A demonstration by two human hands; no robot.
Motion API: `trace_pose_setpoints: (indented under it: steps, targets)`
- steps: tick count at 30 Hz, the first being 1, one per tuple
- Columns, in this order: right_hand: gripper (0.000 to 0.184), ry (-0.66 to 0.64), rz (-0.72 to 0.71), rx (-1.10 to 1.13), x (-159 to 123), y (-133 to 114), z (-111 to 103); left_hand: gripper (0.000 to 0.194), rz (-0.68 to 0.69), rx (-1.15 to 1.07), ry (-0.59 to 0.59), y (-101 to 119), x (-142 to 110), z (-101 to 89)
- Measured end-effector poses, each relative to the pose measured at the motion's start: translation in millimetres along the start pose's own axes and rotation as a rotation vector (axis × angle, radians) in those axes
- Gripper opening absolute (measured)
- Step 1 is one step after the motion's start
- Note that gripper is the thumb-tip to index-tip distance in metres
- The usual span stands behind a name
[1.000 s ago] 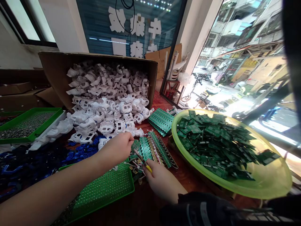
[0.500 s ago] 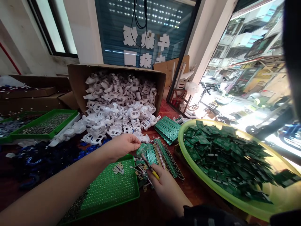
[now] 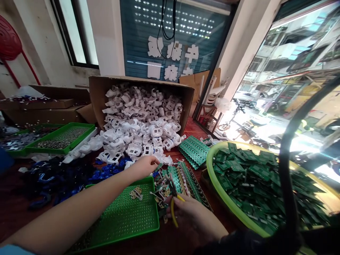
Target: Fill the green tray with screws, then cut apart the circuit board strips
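My left hand [image 3: 143, 165] reaches over the back edge of a green studded tray [image 3: 124, 217], its fingers pinched on a small green circuit board strip [image 3: 159, 166]. My right hand [image 3: 192, 216] rests below a heap of green board strips [image 3: 183, 180] and is closed round yellow-handled cutters [image 3: 174, 205], whose tip points up into the heap. A small metal piece [image 3: 136, 193] lies on the tray.
A tipped cardboard box [image 3: 101, 92] spills white plastic shells [image 3: 138, 120]. A yellow-green basin [image 3: 220, 193] of green boards stands at right. Blue parts [image 3: 66, 173] lie at left, with more green trays [image 3: 61, 138] behind. A stack of green panels [image 3: 193, 150] is near the basin.
The view has tilted and shifted. My left hand pulled a little left with the strip, and my right hand turned so that the cutters' yellow handles now hang down.
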State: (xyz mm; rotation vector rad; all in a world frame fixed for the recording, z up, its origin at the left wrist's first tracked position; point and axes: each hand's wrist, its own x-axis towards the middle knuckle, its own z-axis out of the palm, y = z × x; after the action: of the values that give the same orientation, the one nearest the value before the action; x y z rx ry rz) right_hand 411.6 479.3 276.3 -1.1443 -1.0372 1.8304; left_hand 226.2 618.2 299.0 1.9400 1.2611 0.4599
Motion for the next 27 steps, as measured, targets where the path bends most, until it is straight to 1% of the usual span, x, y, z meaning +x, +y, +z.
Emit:
trace_pose_setpoints:
  steps: [4, 7, 10, 12, 13, 14, 16, 18, 20, 21, 23, 24, 25, 27]
  targets:
    - [0.045, -0.041, 0.063, 0.134, 4, -2, -2, 0.027, 0.051, 0.100, -0.088, -1, 10, 9.0]
    - [0.040, -0.140, 0.085, 0.219, 1, -9, -6, 0.029, 0.065, 0.201, -0.089, -2, 4, 1.6]
    - [0.035, -0.161, 0.034, 0.300, -3, -14, -8, 0.025, 0.066, 0.301, -0.095, -8, -17, -18.3]
    - [0.033, -0.144, 0.000, 0.336, -4, -16, -9, 0.020, 0.058, 0.362, -0.186, -14, -35, -31.6]
    - [0.032, -0.141, -0.010, 0.342, -4, -16, -9, 0.020, 0.064, 0.403, -0.246, -18, -45, -36.4]
    - [0.031, -0.142, -0.017, 0.339, -3, -15, -8, 0.025, 0.081, 0.460, -0.306, -21, -53, -39.3]
    - [0.029, -0.133, -0.033, 0.316, -2, -14, -6, 0.039, 0.115, 0.563, -0.358, -26, -67, -39.4]
    - [0.029, -0.110, -0.051, 0.285, -1, -13, -3, 0.049, 0.161, 0.614, -0.353, -31, -75, -33.2]
    - [0.030, -0.082, -0.066, 0.257, -1, -12, 0, 0.050, 0.221, 0.626, -0.329, -35, -78, -23.5]
    - [0.031, -0.070, -0.076, 0.248, 0, -12, 1, 0.045, 0.250, 0.632, -0.310, -37, -78, -18.5]
    - [0.033, -0.047, -0.101, 0.237, 0, -11, 2, 0.029, 0.291, 0.641, -0.271, -42, -77, -9.7]
    - [0.034, -0.037, -0.112, 0.229, 0, -10, 2, 0.025, 0.297, 0.627, -0.250, -43, -77, -6.7]
    - [0.035, -0.028, -0.119, 0.213, 0, -9, 2, 0.024, 0.287, 0.594, -0.219, -44, -76, -5.0]
    - [0.037, -0.029, -0.119, 0.164, 1, -6, 1, 0.026, 0.215, 0.469, -0.121, -43, -75, -5.3]
